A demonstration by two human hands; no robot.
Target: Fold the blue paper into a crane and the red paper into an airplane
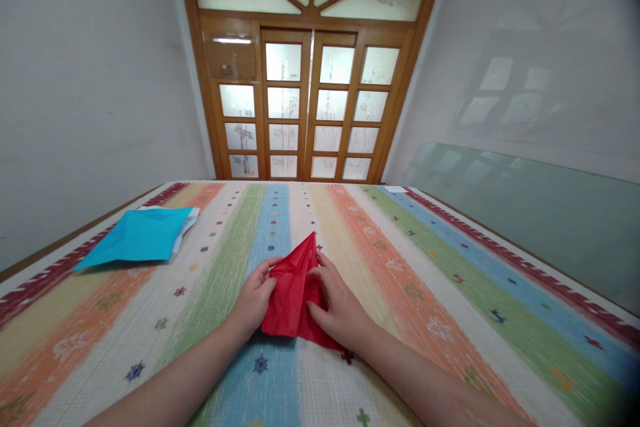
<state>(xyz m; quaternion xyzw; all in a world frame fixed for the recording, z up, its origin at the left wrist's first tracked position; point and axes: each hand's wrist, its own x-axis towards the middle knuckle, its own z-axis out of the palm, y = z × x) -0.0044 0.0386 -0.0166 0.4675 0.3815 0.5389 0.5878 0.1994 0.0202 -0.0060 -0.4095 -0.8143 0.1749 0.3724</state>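
A creased sheet of red paper [289, 303], folded to a point at its far end, is between my two hands near the middle of the table. My left hand [259, 295] grips its left edge, thumb on top and fingers behind. On the other side, my right hand [336, 300] holds the right part, with its thumb and fingers curled around the paper. The lower right corner of the sheet spreads out under my right hand. Some fingertips of both hands are hidden behind the folds.
A striped, patterned tablecloth [200, 347] covers the table. Blue paper [135, 235] lies at the left on top of white sheets [187, 221]. A small white item [397, 189] sits at the far edge. Wooden doors with glass panes [309, 100] stand beyond, with walls on both sides.
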